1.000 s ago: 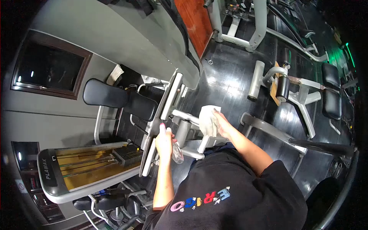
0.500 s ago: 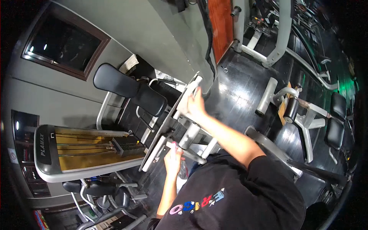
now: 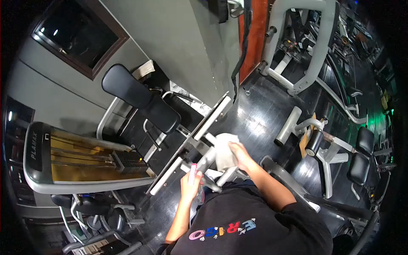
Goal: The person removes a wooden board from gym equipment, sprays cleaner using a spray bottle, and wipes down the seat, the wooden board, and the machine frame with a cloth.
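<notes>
My right hand (image 3: pixel 242 157) grips a white cloth (image 3: pixel 225 149), which hangs over the grey frame of a weight machine just in front of my body. In my left hand (image 3: pixel 190 185) is a spray bottle with a pink and white head (image 3: pixel 193 171); its clear body is mostly hidden behind my fingers and wrist. Just beyond both hands lies the machine's long plate, edge-on, with a pale roller pad (image 3: pixel 213 117) on the far half and another pale pad (image 3: pixel 165 176) on the near half.
Beyond the plate stands the machine's black padded seat (image 3: pixel 165 114). A weight stack housing (image 3: pixel 38 159) marked PLAMAX is on the left. To the right are a bench machine with black pads (image 3: pixel 362 168) and a grey upright frame (image 3: pixel 316 63). A wall corner (image 3: pixel 208 59) rises ahead.
My right hand has come back from the plate's far pad toward my body, bringing the cloth. My left hand still holds the spray bottle. The view has shifted slightly.
</notes>
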`<state>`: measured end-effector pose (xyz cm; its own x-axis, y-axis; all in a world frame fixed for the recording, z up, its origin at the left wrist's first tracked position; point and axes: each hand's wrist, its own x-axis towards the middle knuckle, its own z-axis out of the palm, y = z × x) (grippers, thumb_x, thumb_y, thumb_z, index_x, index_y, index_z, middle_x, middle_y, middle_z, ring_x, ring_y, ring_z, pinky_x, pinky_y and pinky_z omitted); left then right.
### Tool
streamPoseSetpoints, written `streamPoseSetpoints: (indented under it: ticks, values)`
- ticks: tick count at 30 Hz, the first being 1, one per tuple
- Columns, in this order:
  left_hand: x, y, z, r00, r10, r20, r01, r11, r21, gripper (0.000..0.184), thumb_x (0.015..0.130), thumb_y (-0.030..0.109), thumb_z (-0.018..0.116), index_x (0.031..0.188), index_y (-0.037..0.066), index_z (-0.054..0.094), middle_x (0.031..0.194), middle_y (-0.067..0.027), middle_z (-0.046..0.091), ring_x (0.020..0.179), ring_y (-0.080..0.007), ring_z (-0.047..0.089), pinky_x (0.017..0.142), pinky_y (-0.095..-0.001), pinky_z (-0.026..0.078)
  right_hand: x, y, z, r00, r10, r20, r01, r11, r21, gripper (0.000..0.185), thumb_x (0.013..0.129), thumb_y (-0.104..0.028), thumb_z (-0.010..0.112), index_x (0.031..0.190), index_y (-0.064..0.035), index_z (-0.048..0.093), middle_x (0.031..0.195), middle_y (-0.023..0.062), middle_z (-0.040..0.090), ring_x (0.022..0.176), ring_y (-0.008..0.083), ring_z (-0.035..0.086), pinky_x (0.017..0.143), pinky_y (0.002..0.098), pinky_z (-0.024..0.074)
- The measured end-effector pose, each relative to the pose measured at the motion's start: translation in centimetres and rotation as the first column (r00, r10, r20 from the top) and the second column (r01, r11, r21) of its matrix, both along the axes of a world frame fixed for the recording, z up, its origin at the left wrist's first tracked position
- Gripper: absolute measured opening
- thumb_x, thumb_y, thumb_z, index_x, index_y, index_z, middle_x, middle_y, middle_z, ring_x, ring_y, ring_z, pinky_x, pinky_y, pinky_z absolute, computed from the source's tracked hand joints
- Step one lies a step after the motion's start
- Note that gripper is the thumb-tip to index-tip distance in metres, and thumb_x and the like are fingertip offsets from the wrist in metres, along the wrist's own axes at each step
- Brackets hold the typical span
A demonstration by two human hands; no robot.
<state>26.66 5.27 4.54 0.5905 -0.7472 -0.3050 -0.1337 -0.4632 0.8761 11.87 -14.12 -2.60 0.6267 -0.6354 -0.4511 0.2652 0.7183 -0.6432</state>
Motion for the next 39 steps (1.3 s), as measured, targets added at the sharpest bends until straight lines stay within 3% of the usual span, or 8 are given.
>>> streamPoseSetpoints:
  ticks: [11,15,17,21,27,34,36,39]
  values:
    - [1.7,3.0,-1.6,0.986,-0.022,-0.168,0.011,0.998,-0.063,0.029,0.089,0.023,0.060,0.093,-0.005,0.063,0.078,-0.0103,0.067,0.059,-0.0155,0.065,0.055,-0.0281,0.051,5.6,-7.8,6.9,0.914,-0.396,-0.090,0.359,0.891,-0.277,0.042,0.091,-0.010,0.059,0.130,-0.0051,0.043,0.118,0.0083,0.056,0.109,0.0166,0.054,0.090,0.0323,0.0483]
    - [2.0,2.8,-0.5,0.986,-0.020,-0.163,0.008,0.997,-0.076,0.028,0.089,0.023,0.061,0.090,-0.005,0.063,0.076,-0.0100,0.067,0.059,-0.0154,0.064,0.054,-0.0282,0.051,13.1,1.7,0.1,0.873,-0.403,-0.275,0.248,0.852,-0.461,0.047,0.090,-0.006,0.057,0.133,-0.0028,0.037,0.118,0.0085,0.057,0.108,0.0157,0.054,0.094,0.0298,0.0430]
    - [2.5,3.0,-1.1,0.987,-0.025,-0.160,0.013,0.997,-0.075,0.027,0.089,0.023,0.061,0.089,-0.004,0.063,0.075,-0.0091,0.067,0.059,-0.0148,0.064,0.054,-0.0283,0.051,12.2,7.3,2.3,0.976,-0.194,-0.097,0.158,0.942,-0.295,0.027,0.088,-0.006,0.058,0.115,-0.0031,0.053,0.092,0.0028,0.061,0.075,0.0126,0.058,0.070,0.0301,0.0500]
    - [2.1,3.2,-0.5,0.986,-0.112,-0.125,0.101,0.991,-0.087,0.024,0.088,0.023,0.063,0.086,0.000,0.063,0.069,-0.0061,0.064,0.058,-0.0130,0.063,0.055,-0.0284,0.049,8.3,5.4,0.3,0.988,0.108,-0.114,-0.129,0.972,-0.195,0.036,0.087,-0.008,0.057,0.122,-0.0027,0.051,0.104,0.0079,0.063,0.092,0.0174,0.061,0.081,0.0341,0.0507]
    - [1.8,3.5,-0.7,0.971,-0.159,-0.181,0.146,0.986,-0.083,0.026,0.088,0.026,0.063,0.090,0.000,0.061,0.072,-0.0058,0.062,0.060,-0.0126,0.063,0.056,-0.0280,0.050,3.6,-6.4,8.6,0.815,-0.546,-0.195,0.479,0.824,-0.304,0.027,0.088,-0.010,0.049,0.113,-0.0028,0.055,0.102,0.0080,0.062,0.084,0.0189,0.062,0.072,0.0360,0.0523]
    - [1.2,2.8,-0.2,0.964,-0.242,-0.113,0.230,0.966,-0.116,0.030,0.089,0.027,0.061,0.094,-0.002,0.060,0.081,-0.0076,0.064,0.062,-0.0130,0.062,0.057,-0.0272,0.051,7.6,-11.6,2.7,0.806,-0.492,-0.328,0.281,0.806,-0.520,0.025,0.091,-0.008,0.044,0.113,0.0012,0.053,0.103,0.0124,0.062,0.093,0.0224,0.058,0.084,0.0342,0.0459]
    - [1.1,2.8,-0.1,0.961,-0.244,-0.130,0.229,0.966,-0.120,0.030,0.089,0.027,0.061,0.095,-0.002,0.060,0.082,-0.0076,0.064,0.062,-0.0130,0.062,0.058,-0.0270,0.051,11.9,-4.8,0.4,0.658,-0.717,-0.230,0.165,0.436,-0.885,0.034,0.088,-0.005,0.047,0.121,0.0038,0.048,0.107,0.0243,0.055,0.105,0.0351,0.055,0.090,0.0425,0.0435]
    - [1.0,3.1,-0.4,0.958,-0.255,-0.130,0.237,0.962,-0.135,0.030,0.089,0.027,0.062,0.096,-0.002,0.060,0.082,-0.0079,0.064,0.062,-0.0135,0.062,0.058,-0.0272,0.051,10.7,2.6,1.4,0.858,-0.436,-0.272,-0.050,0.456,-0.889,0.040,0.084,-0.001,0.050,0.124,0.0028,0.048,0.115,0.0235,0.055,0.111,0.0380,0.054,0.096,0.0412,0.0423]
